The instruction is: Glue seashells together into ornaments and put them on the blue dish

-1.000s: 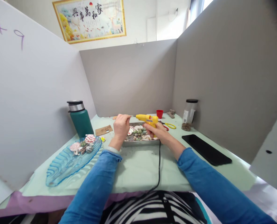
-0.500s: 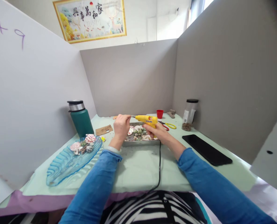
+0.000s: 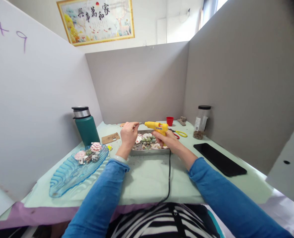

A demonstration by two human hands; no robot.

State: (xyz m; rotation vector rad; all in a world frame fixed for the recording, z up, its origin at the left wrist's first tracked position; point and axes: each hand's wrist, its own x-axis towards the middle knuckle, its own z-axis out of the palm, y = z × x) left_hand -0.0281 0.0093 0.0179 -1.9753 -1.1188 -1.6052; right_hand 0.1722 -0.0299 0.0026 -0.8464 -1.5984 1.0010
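Note:
My right hand (image 3: 167, 140) is wrapped round the handle of a yellow hot glue gun (image 3: 155, 126), its nozzle pointing left. A black cord (image 3: 169, 178) runs from it down over the table's front edge. My left hand (image 3: 130, 133) is closed in a pinch close to the nozzle; what sits between its fingertips is too small to make out. Beneath both hands lies a shallow metal tray (image 3: 149, 152) holding shells, pebbles and green bits.
At left are a blue glass dish (image 3: 67, 178) with shells and a green bottle (image 3: 87, 129). A brown card (image 3: 110, 138), red cup (image 3: 169, 121), yellow-handled scissors (image 3: 180, 133), clear jar (image 3: 201, 124) and black phone-like slab (image 3: 218, 159) lie around. Grey partitions (image 3: 137, 82) enclose the table.
The glue gun has shifted very slightly to the right, away from my left fingertips. Otherwise the hands and objects stay where they were.

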